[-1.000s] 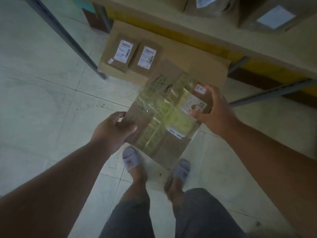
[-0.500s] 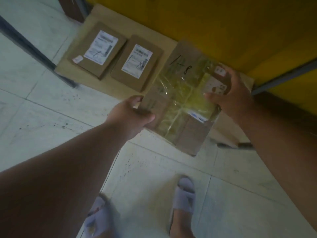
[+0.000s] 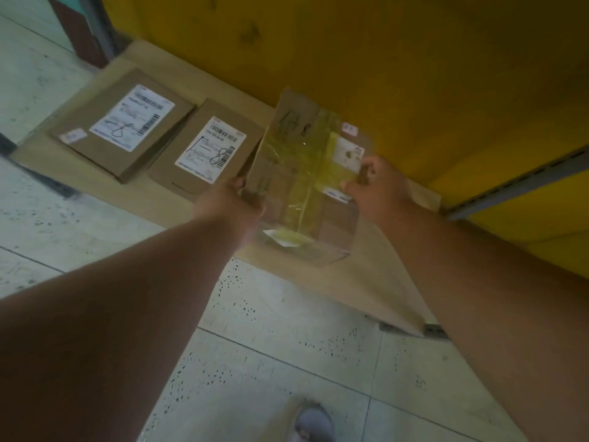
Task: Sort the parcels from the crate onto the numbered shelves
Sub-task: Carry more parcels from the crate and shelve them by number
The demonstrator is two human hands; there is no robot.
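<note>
both hands, left hand & right hand, gripped the taped parcel low over the bottom shelf, just right of the middle parcel. advice: lower flat, marking up, beside it w/o overlap.

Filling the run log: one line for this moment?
both hands: left hand, right hand grip taped box | low shelf board | beside two labelled parcels

Speckled tiled floor (grey slipper)

Bare forearms, no sleeves, grey slipper on one foot
</note>
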